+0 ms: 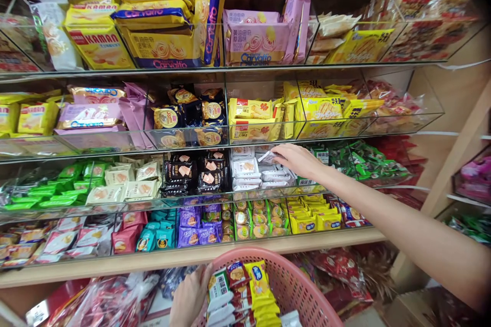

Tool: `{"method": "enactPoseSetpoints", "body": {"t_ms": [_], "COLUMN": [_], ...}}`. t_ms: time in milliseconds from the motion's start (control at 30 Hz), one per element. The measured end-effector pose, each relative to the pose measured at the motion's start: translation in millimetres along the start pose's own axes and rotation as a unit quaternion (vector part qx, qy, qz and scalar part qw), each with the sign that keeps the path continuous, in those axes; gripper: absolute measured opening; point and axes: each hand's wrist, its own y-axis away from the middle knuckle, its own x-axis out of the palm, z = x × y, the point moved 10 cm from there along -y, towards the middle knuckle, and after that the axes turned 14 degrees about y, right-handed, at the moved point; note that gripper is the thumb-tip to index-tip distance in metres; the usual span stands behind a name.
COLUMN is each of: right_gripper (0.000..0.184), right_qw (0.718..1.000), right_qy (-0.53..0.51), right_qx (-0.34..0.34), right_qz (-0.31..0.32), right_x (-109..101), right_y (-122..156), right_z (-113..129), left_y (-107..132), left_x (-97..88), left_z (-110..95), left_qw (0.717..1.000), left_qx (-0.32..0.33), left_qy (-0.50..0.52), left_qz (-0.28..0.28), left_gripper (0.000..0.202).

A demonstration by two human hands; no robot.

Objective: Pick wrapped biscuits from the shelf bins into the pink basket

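My right hand (297,159) reaches into a clear bin on the third shelf row and pinches a small white snack packet (267,157) lying on a pile of like packets (268,178). My left hand (191,296) is at the bottom, fingers curled over the rim of a pink plastic basket (295,286). The basket holds several snack packets, among them yellow ones (263,291) and green-and-white ones (218,286).
Tiered clear acrylic bins (230,138) full of packaged biscuits and sweets fill the view, on a wooden shelf (215,254). Dark packets (192,171) sit left of the white ones, green ones (368,163) to the right. Red bagged goods (111,301) lie below the shelf.
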Motion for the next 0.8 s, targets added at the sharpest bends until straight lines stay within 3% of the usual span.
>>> {"method": "enactPoseSetpoints", "body": {"t_ms": [100, 167, 233, 300, 400, 467, 533, 600, 700, 800], "right_gripper": [0.028, 0.029, 0.031, 0.036, 0.045, 0.048, 0.048, 0.046, 0.046, 0.052], "right_qw": [0.993, 0.979, 0.963, 0.941, 0.866, 0.825, 0.825, 0.843, 0.860, 0.858], "right_qy": [-0.019, -0.073, -0.151, -0.255, -0.432, -0.479, -0.454, -0.404, -0.339, -0.302], "right_qx": [-0.005, 0.027, 0.089, 0.158, 0.250, 0.299, 0.322, 0.315, 0.282, 0.257], "right_qz": [-0.120, -0.186, -0.203, -0.155, -0.031, 0.035, 0.097, 0.164, 0.256, 0.327], "right_x": [-32, -49, -49, -25, 43, 88, 124, 152, 178, 194], "right_y": [32, 63, 97, 132, 186, 223, 256, 281, 303, 313], "right_z": [12, 17, 20, 26, 47, 63, 79, 94, 118, 137], "left_y": [0, 0, 0, 0, 0, 0, 0, 0, 0, 0], "left_x": [-3.5, -5.9, -8.3, -9.6, -9.9, -9.3, -8.6, -8.0, -9.1, -10.6], "left_z": [-1, -2, -3, -4, -3, -1, 2, 5, 7, 6], "left_qw": [1.000, 1.000, 0.999, 0.998, 0.996, 0.994, 0.993, 0.991, 0.988, 0.984], "left_qx": [0.004, 0.004, 0.003, -0.002, -0.011, -0.017, -0.027, -0.037, -0.055, -0.067], "left_qy": [0.015, 0.027, 0.038, 0.056, 0.093, 0.109, 0.117, 0.125, 0.141, 0.163], "left_qz": [-0.006, -0.009, -0.009, -0.004, 0.003, 0.002, -0.001, -0.002, -0.005, -0.006], "left_gripper": [0.063, 0.062, 0.062, 0.058, 0.049, 0.046, 0.045, 0.042, 0.039, 0.046]}}
